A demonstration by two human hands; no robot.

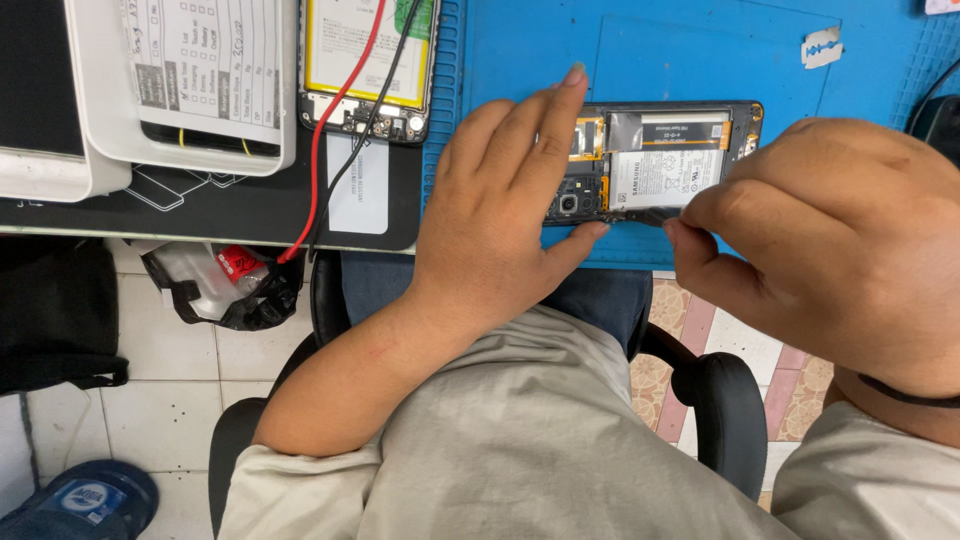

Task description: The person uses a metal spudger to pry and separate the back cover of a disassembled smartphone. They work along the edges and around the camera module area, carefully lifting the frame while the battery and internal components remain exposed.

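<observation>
The open phone lies on the blue mat at the desk edge. The left hand rests on its left end, fingers spread, thumb at the near edge. The right hand pinches a small dark part at the phone's near edge, beside the battery

A second opened phone lies on the bench's blue mat edge — red and black wires cross it. Beside it sits a white tray with a paper form; a razor blade rests farther right — a black bag hangs below.
</observation>
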